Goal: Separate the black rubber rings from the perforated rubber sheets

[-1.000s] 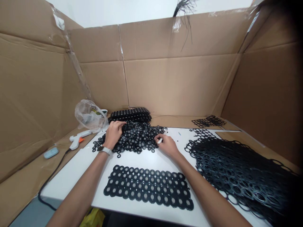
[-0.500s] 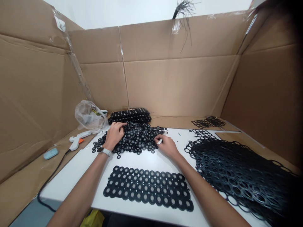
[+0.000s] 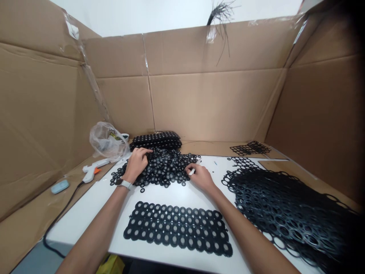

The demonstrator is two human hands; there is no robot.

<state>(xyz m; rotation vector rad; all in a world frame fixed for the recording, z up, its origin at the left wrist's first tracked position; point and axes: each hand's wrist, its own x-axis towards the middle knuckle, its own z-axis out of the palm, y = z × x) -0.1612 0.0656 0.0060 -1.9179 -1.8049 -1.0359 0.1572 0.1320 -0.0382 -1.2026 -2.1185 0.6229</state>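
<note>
Left hand [image 3: 138,163] and right hand [image 3: 202,177]: two in all
White stick [image 3: 192,172] in the right hand: one
Wristwatch [image 3: 119,182]: one
Ring panel [image 3: 178,229] near the front edge of the bench [image 3: 82,217]: one, in four rows
Heap of loose rings [image 3: 164,165]: one; rings too many and overlapped to count
Dotted stack [image 3: 156,140] near the back edge: one; layers not countable
Netting pile [image 3: 273,201] at the right edge: one; layers not countable
Glue gun [image 3: 90,173] by the left edge: one
Pale blue case [image 3: 60,187]: one
Clear plastic bag [image 3: 107,140]: one
</note>
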